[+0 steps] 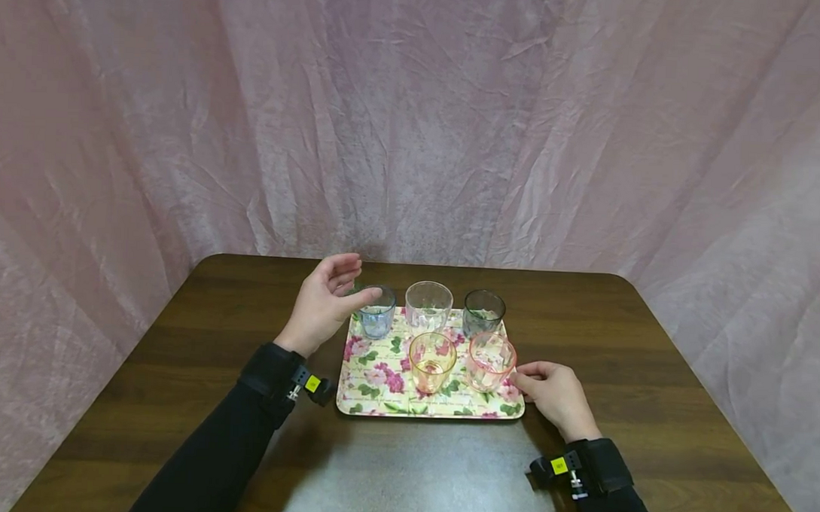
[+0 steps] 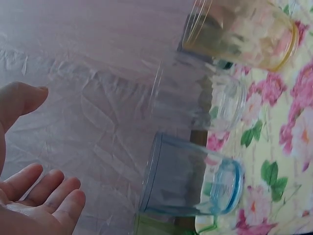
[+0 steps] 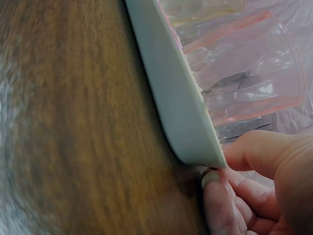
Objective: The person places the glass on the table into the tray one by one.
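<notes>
A floral tray (image 1: 378, 402) lies on the brown table, bearing several tumblers. My right hand (image 1: 559, 397) pinches its right edge, thumb at the rim and fingers curled below it in the right wrist view. Beside that thumb stands a pink tumbler (image 1: 491, 364); a yellow tumbler (image 1: 432, 366) is left of it. My left hand (image 1: 323, 302) is raised at the far left corner, fingers loosely spread and holding nothing. Its thumb overlaps the blue tumbler (image 1: 377, 323) in the head view, while the left wrist view shows a gap. A green tumbler (image 2: 159, 225), mostly hidden, is by the blue one.
A clear tumbler (image 1: 429, 302) and a dark grey tumbler (image 1: 484, 311) stand along the tray's far side. The wooden table (image 1: 231, 317) has rounded far corners, and a pink curtain (image 1: 414, 135) hangs behind it.
</notes>
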Action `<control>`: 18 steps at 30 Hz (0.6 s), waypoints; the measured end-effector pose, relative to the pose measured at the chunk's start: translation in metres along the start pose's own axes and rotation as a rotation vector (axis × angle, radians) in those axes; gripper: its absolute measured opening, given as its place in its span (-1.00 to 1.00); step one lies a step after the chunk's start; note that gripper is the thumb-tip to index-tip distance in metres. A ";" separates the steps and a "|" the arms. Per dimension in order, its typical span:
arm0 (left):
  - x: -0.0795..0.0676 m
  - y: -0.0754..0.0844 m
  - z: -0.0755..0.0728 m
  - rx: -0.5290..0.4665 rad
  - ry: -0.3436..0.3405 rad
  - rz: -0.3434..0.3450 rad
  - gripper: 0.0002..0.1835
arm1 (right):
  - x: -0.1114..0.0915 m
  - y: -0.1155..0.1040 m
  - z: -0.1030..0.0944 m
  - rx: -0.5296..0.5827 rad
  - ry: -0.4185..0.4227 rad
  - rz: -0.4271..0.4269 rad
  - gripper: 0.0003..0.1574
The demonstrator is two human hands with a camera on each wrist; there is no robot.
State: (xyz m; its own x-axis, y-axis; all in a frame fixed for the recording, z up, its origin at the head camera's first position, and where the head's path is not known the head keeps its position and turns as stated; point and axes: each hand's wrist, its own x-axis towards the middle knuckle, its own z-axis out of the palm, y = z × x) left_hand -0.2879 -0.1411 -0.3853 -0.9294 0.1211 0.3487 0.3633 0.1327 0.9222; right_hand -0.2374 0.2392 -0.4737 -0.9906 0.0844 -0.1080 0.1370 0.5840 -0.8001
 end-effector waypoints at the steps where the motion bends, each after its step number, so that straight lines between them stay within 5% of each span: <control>1: 0.001 -0.001 -0.001 0.003 0.005 0.000 -0.25 | 0.000 0.000 0.000 0.000 0.001 0.004 -0.70; 18: 0.002 0.017 -0.012 0.046 0.107 -0.027 -0.33 | 0.000 0.002 0.001 -0.003 -0.004 0.007 -0.71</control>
State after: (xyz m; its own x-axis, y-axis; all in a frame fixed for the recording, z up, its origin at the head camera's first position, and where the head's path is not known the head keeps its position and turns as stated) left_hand -0.2845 -0.1506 -0.3668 -0.9396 0.0121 0.3422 0.3387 0.1796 0.9236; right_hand -0.2376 0.2399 -0.4756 -0.9897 0.0847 -0.1158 0.1435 0.5859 -0.7976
